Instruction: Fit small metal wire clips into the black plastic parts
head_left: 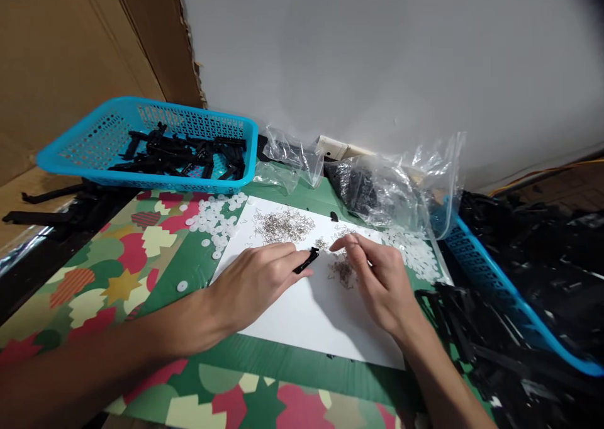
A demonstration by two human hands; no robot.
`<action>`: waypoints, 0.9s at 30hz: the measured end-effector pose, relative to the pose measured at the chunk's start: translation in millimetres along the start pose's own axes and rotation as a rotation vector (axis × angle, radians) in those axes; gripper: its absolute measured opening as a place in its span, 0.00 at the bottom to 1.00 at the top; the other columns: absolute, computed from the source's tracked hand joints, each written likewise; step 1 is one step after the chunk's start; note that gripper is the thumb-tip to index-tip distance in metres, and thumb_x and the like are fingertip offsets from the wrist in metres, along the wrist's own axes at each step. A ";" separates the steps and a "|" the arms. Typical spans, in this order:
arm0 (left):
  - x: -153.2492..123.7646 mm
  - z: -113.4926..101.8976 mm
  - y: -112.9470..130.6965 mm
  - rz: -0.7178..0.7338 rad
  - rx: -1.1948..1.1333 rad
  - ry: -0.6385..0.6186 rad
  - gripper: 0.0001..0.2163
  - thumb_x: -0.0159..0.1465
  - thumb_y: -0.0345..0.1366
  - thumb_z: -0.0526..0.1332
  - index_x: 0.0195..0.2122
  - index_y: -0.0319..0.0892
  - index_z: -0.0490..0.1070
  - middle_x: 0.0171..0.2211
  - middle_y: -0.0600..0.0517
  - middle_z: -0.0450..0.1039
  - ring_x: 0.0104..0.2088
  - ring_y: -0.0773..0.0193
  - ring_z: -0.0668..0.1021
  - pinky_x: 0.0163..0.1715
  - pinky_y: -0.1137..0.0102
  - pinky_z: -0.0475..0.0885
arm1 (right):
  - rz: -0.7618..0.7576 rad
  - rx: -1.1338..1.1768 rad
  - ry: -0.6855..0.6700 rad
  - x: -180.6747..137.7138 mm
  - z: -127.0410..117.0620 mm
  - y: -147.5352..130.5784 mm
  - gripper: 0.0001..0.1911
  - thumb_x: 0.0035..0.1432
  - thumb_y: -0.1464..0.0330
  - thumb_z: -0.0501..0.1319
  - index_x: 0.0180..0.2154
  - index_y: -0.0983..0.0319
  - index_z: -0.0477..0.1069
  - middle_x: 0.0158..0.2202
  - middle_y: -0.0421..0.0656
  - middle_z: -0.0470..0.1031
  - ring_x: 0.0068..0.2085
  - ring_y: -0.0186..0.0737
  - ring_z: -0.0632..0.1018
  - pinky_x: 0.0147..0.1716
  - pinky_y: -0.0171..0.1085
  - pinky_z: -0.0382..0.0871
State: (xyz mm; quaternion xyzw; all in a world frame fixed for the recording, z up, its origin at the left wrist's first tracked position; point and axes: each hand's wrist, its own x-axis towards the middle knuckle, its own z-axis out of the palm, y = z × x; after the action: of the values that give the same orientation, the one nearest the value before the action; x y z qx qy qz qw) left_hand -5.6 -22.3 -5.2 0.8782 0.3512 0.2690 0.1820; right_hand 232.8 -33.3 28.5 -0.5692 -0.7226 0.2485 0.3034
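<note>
My left hand (264, 272) is closed around a small black plastic part (306, 261), whose tip sticks out past the thumb and forefinger. Just to its right, my right hand (377, 272) has its fingers curled, thumb near forefinger; whatever they pinch, if anything, is too small to see. Both hands are above a white sheet of paper (292, 316). On the paper lies a large heap of tiny metal springs or bent wires (283, 226). A smaller heap of the same bits (343, 270) is partly hidden by my right hand.
A blue basket (255, 127) of black parts stands at the back left. White plastic discs (214, 221) lie beside the paper, with more discs (413, 253) at its right. Clear plastic bags (391, 183) rest against the wall. Black parts (472, 334) and another blue basket (509, 290) occupy the right.
</note>
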 end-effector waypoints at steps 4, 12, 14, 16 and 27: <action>-0.2 -0.9 0.6 0.014 0.011 -0.011 0.11 0.77 0.35 0.60 0.55 0.37 0.78 0.35 0.50 0.77 0.35 0.58 0.81 0.33 0.64 0.74 | 0.010 0.247 0.050 2.5 7.4 2.7 0.23 0.78 0.54 0.51 0.44 0.57 0.82 0.39 0.43 0.81 0.41 0.41 0.80 0.43 0.41 0.70; 0.5 0.7 -1.2 0.079 0.070 -0.012 0.10 0.76 0.34 0.60 0.53 0.37 0.78 0.36 0.49 0.79 0.37 0.56 0.82 0.34 0.64 0.77 | 0.104 0.631 -0.009 12.3 33.2 3.5 0.22 0.76 0.53 0.55 0.48 0.57 0.84 0.50 0.48 0.85 0.53 0.50 0.83 0.58 0.50 0.72; 0.6 1.9 -2.1 0.090 0.080 -0.006 0.10 0.76 0.34 0.59 0.52 0.37 0.78 0.37 0.48 0.79 0.38 0.55 0.82 0.36 0.63 0.78 | 0.096 0.583 -0.009 13.6 34.5 2.5 0.22 0.76 0.53 0.56 0.47 0.57 0.85 0.50 0.47 0.86 0.52 0.49 0.83 0.58 0.50 0.71; 0.6 2.8 -2.8 0.089 0.070 -0.004 0.10 0.77 0.34 0.58 0.51 0.37 0.79 0.38 0.47 0.79 0.39 0.54 0.83 0.37 0.62 0.79 | 0.085 0.540 -0.018 14.0 34.5 2.1 0.22 0.76 0.53 0.56 0.46 0.56 0.85 0.49 0.46 0.86 0.51 0.49 0.83 0.56 0.49 0.72; -0.5 2.5 -5.6 0.061 0.016 0.017 0.09 0.76 0.35 0.60 0.50 0.41 0.79 0.42 0.47 0.82 0.45 0.57 0.85 0.47 0.65 0.81 | 0.055 0.553 -0.030 11.4 39.8 0.8 0.20 0.77 0.56 0.56 0.47 0.55 0.85 0.50 0.45 0.85 0.54 0.49 0.82 0.59 0.48 0.70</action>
State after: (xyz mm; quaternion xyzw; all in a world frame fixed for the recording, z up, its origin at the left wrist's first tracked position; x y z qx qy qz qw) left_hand -7.3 -19.1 -10.2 0.8877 0.3276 0.2790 0.1639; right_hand 202.7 -22.6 2.2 -0.4804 -0.6161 0.4530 0.4294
